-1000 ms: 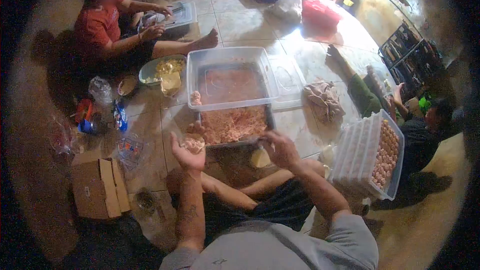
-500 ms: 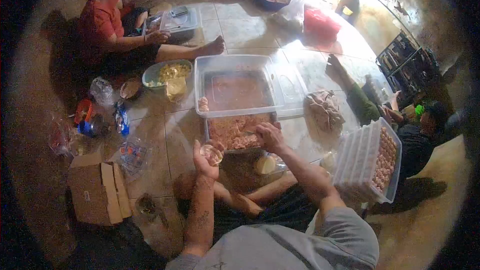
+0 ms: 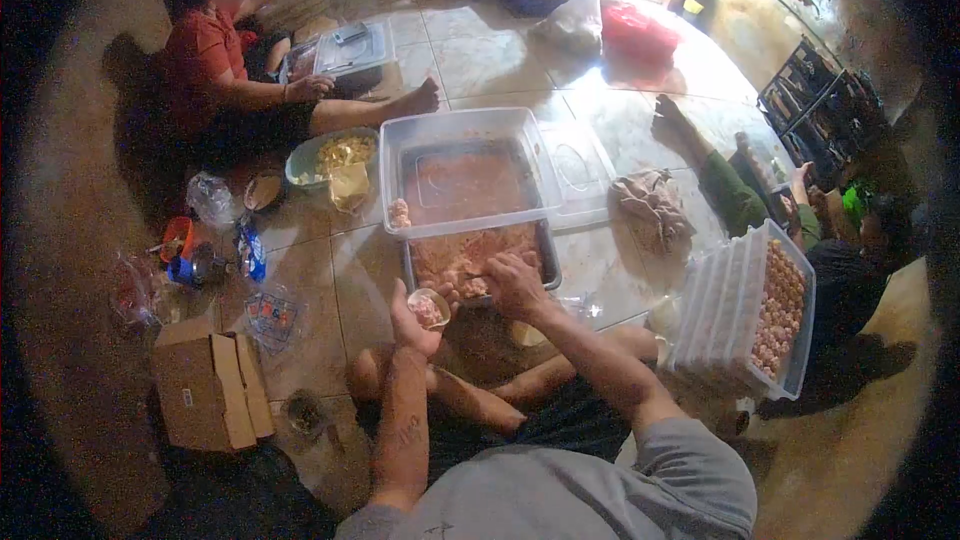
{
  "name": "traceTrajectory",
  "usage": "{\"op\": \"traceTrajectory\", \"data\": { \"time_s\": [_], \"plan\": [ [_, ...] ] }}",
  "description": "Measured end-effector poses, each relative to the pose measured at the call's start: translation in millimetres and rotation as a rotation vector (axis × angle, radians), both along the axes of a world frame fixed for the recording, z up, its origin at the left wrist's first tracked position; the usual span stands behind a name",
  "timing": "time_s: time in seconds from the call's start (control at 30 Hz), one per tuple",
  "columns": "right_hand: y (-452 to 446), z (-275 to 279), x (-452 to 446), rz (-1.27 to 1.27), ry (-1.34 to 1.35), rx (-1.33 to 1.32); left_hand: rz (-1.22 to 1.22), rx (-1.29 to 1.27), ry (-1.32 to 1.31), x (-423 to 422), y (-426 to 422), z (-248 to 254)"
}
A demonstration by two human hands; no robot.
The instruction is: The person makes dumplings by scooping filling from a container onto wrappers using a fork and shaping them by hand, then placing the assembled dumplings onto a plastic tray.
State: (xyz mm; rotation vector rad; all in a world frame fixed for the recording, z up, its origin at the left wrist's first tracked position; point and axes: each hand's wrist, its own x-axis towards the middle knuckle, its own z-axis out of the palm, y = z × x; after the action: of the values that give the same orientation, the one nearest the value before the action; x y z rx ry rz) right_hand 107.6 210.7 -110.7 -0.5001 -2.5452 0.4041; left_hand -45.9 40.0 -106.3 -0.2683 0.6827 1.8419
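My left hand (image 3: 414, 325) is cupped around a pale round dumpling wrapper (image 3: 443, 309) with pink minced filling (image 3: 427, 311) in it. Just to its right, my right hand (image 3: 519, 288) is closed over the near part of a dark tray (image 3: 553, 278) of minced meat (image 3: 440, 253). Its fingertips are at the meat, and what they grip is too small to make out. A clear plastic box (image 3: 465, 120) rests at the far side of the tray, with a lump of filled wrappers (image 3: 399, 212) in its near left corner.
Stacked clear trays (image 3: 715, 315) of small dumplings stand at my right. A crumpled cloth (image 3: 652, 208) lies before them. To my left are a cardboard box (image 3: 205, 390), plastic bags (image 3: 272, 318) and a bowl of yellowish food (image 3: 335, 155). Co-workers sit at left (image 3: 205, 55) and right (image 3: 845, 275).
My right hand has moved left and slightly nearer, towards my left hand. The wrapper in my left hand has tipped and shows more filling. The co-worker at left has raised an arm towards stacked containers.
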Motion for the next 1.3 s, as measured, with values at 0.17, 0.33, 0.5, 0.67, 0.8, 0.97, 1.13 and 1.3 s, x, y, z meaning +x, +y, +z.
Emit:
{"op": "traceTrajectory", "data": {
  "time_s": [0.17,0.33,0.5,0.67,0.8,0.97,1.13,1.3],
  "plan": [
    [-2.0,65.1,33.1,-0.215,0.113,-0.435,-0.034,0.046,0.059,-4.9,-7.8,6.9],
    [-36.9,109.8,42.1,-0.132,0.289,-0.569,-0.101,0.306,-0.114,15.5,13.8,50.6],
    [-69.3,71.1,60.6,0.080,0.058,-0.318,-0.272,0.348,-0.084,25.0,17.1,62.4],
    [-77.0,124.5,74.5,0.023,-0.191,-0.301,-0.219,0.234,-0.211,32.0,-3.5,48.0],
    [-69.6,107.5,72.7,0.130,-0.058,-0.259,-0.306,0.366,-0.246,37.6,-5.5,55.8],
    [-86.7,112.2,74.5,0.062,0.008,-0.255,-0.131,0.286,-0.059,52.7,-7.6,60.7],
    [-112.8,111.2,77.1,-0.020,-0.112,-0.405,0.233,0.154,-0.024,58.3,3.4,42.6],
    [-120.4,106.3,83.5,-0.092,-0.077,-0.538,0.256,0.165,-0.009,67.0,13.9,29.6]
  ]
}}
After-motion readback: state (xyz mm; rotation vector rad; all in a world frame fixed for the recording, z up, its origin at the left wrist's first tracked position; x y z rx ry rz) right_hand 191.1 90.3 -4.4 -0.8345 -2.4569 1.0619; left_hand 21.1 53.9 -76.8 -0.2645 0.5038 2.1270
